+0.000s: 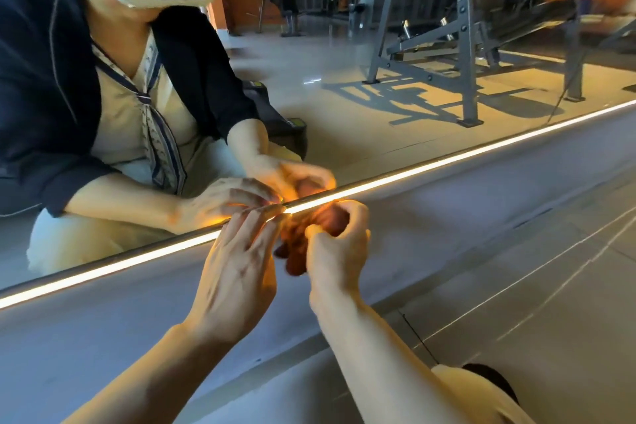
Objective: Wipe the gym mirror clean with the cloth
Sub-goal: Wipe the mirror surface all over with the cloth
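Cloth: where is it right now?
In the head view, the cloth is bunched just right of centre, gripped by the right hand, with the left hand beside it, at the lit strip along the mirror bottom edge.

Both hands, left [237, 272] and right [339, 251], around a bunched orange cloth [311, 234] at the mirror's [344, 96] lit lower edge.

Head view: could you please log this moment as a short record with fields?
mirror: wall-mounted, lit strip along its bottom edge
cloth: orange-brown, bunched, low by the strip
right hand: grips the cloth
left hand: fingers straight, tips at the strip beside the cloth
reflection: weight rack
wiping: cloth not on the glass
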